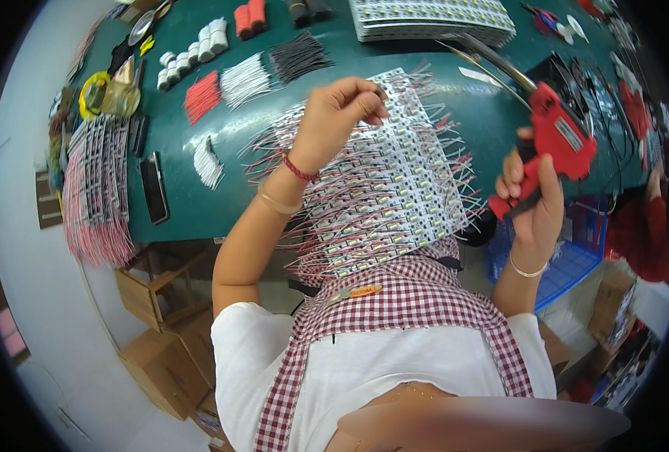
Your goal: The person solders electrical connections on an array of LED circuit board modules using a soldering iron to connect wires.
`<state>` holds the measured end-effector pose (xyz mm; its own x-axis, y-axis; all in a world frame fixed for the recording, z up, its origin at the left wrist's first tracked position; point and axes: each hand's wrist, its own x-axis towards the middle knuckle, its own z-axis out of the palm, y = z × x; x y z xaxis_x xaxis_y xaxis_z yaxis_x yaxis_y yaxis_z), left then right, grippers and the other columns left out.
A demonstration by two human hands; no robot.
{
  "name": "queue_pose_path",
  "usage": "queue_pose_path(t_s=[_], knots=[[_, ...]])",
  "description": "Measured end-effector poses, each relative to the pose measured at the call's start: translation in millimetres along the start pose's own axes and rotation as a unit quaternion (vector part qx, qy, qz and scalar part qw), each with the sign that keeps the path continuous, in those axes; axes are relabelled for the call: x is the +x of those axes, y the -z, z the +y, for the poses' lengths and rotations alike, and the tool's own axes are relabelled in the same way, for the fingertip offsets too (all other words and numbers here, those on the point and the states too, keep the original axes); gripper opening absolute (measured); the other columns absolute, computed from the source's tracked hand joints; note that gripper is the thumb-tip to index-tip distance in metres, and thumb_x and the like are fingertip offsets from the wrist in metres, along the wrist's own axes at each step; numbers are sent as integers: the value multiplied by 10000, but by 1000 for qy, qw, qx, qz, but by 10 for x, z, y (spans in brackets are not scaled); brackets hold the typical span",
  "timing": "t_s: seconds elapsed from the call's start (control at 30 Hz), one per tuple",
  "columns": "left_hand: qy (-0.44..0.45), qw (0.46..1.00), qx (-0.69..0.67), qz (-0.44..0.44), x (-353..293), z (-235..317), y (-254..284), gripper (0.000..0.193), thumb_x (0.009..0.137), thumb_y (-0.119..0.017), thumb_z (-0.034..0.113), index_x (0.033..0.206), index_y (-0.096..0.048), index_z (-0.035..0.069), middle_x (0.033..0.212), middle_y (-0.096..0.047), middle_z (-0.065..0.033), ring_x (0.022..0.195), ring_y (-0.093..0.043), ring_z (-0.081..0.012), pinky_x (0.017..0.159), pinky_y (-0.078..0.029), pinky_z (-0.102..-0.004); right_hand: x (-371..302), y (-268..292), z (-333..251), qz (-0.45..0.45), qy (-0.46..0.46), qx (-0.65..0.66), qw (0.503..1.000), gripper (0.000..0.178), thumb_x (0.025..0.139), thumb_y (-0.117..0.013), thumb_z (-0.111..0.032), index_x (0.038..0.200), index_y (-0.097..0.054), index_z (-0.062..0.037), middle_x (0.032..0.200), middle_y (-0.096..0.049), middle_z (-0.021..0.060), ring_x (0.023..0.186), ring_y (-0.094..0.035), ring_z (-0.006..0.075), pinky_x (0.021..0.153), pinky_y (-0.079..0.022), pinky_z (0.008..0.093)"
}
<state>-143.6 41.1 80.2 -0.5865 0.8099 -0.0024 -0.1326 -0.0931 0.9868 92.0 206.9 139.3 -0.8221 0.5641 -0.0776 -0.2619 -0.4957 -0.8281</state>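
A panel of small white circuit boards (402,181), with yellow parts and rows of thin red and white wires, lies half on the table and half over my lap. Above its upper left part hovers my left hand (333,120), fingers closed in a pinch; whatever is between the fingertips is too small to tell. On the right, my right hand (536,197) grips the handle of a red soldering gun (560,139). Its metal tip points up and left, away from the panel.
Bundles of red wires (202,96), white wires (245,80) and black wires (298,56) lie on the green table (191,215). Short white wires (208,163), a phone (153,188) and wired boards (97,181) sit left; stacked panels (432,21) stand behind. A blue crate (568,260) is below right.
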Motion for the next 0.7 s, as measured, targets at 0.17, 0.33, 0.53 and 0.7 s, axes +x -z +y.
queue_pose_path(t_s=[0.17,0.33,0.53,0.7], knots=[[-21,998,-41,-35,-229,-72,-499,137,928,-555,65,959,-625,-49,840,-689,-93,800,-662,-141,742,-534,-263,175,-289,89,16,-14,-64,998,359,930,-597,-206,1185,-524,36,729,-558,47,584,-505,84,546,-456,247],[-51,995,77,48,-364,-514,-510,120,916,-554,54,954,-638,-23,905,-717,-94,842,-677,-144,767,-523,-258,99,-270,168,4,-44,-81,996,340,914,-618,-195,1163,-545,25,704,-557,39,570,-506,75,529,-451,231],[5,995,100,30,-446,-606,-424,108,933,-539,41,971,-612,-29,921,-693,-89,875,-651,-142,801,-505,-266,55,-156,262,36,-82,-96,991,319,910,-614,-176,1165,-552,5,700,-556,24,563,-512,69,523,-440,219],[-2,999,30,11,-476,-482,-508,116,922,-541,25,977,-613,-48,842,-688,-90,793,-663,-144,742,-523,-261,76,-172,308,36,-82,-115,989,311,887,-648,-170,1135,-573,2,709,-566,16,573,-526,69,529,-435,209]])
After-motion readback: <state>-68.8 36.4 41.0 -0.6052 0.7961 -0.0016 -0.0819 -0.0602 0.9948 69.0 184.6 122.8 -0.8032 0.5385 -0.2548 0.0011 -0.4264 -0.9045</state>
